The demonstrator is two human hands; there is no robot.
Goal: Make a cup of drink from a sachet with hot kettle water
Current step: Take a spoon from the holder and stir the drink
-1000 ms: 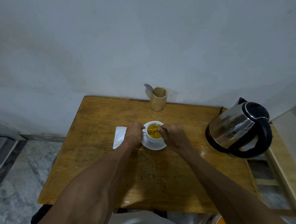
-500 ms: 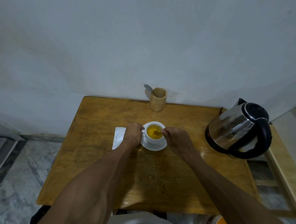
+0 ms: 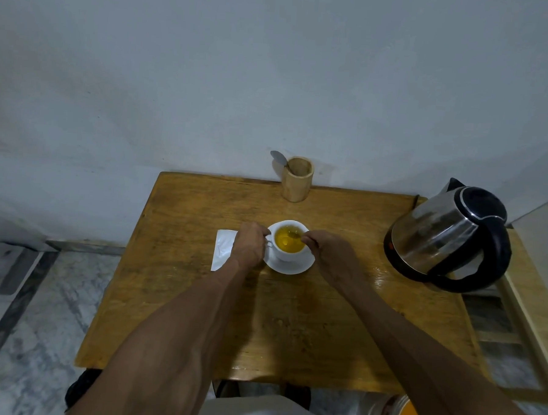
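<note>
**Stirring stage – drink nearly complete**

The cup (image 3: pixel 289 241) is seated on its saucer (image 3: pixel 290 267) near the middle of the table (image 3: pixel 198 298) and is filled with yellow-orange liquid. The cup's handle side is gripped by the left hand (image 3: pixel 250 245). The right hand (image 3: pixel 329 253) is pinched shut on a spoon (image 3: pixel 295 234) dipped in the drink. A white sachet (image 3: pixel 223 247), judged emptied, lies flat just left of the cup. The kettle (image 3: pixel 449 235) is set down well to the right. Pouring is judged done; stirring and spoon removal remain.

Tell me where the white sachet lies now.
In the head view, the sachet lies flat on the table, left of the saucer, partly under the left hand.
</note>
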